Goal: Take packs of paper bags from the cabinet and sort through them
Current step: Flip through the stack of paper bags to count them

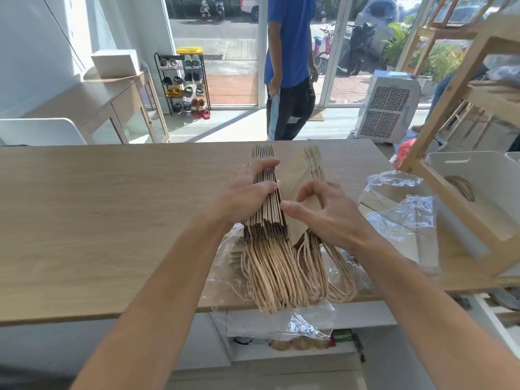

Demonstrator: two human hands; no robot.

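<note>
A long table (98,206) of pale, straight-grained wood fills the middle of the frame. Crinkled clear plastic wrap (399,209) lies loose on its right side, glinting. At centre stands a thick stack of paper bags (266,198), brown kraft, folded flat and set on edge so the ribbed tops show. Their twisted paper-cord handles hang over the table's near edge. Just right of it, parted by one flat bag face, leans a smaller bundle (313,164) of the same bags. The left hand (244,192) grips the stack, fingers curled over its top. The right hand (323,212) curls over the smaller bundle, thumb stretched toward the gap.
</note>
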